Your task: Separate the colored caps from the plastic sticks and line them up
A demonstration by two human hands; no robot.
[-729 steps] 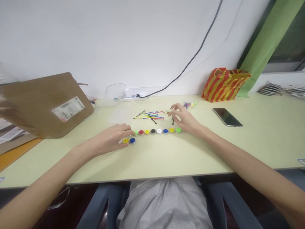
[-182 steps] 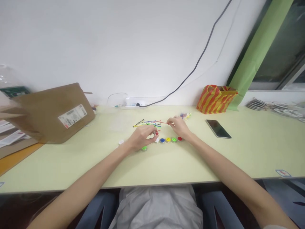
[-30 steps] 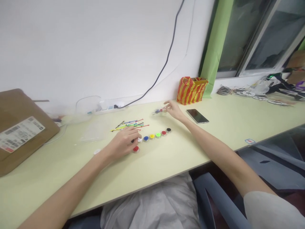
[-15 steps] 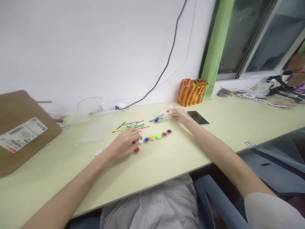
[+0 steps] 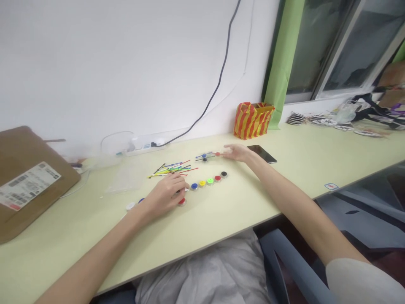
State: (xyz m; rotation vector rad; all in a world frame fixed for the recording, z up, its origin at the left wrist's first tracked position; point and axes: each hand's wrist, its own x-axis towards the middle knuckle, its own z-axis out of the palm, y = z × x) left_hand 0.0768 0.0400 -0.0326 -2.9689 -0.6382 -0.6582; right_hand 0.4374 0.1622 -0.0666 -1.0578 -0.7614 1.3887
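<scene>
My left hand [image 5: 167, 192] rests on the table with its fingers loosely bent and apart from the thumb. It partly covers a few small round discs: a white disc [image 5: 187, 186] by the fingertips, a black one, and a red disc [image 5: 182, 202] beside the thumb. My right hand [image 5: 236, 153] is open, palm low, fingers stretched toward a red-centred spinner arrow [image 5: 217, 154]. Left of that lie a blue-centred arrow [image 5: 204, 156] and a dark arrow [image 5: 204, 160]. A row of discs on clear bases runs rightward: blue [image 5: 194, 186], yellow [image 5: 202, 184], green [image 5: 210, 182], red [image 5: 217, 179], black [image 5: 224, 174].
Loose coloured arrows [image 5: 172, 168] lie piled behind my left hand. A clear plastic bag [image 5: 123, 179] and a cardboard box [image 5: 30, 181] are on the left. A dark tablet [image 5: 262, 154] and a striped bag [image 5: 254, 121] stand near my right hand. A white disc [image 5: 130, 206] sits by my left forearm.
My right hand has let go of the red-centred spinner arrow, and its fingers have straightened. The arrow now lies by the blue and dark ones. My left hand has barely moved.
</scene>
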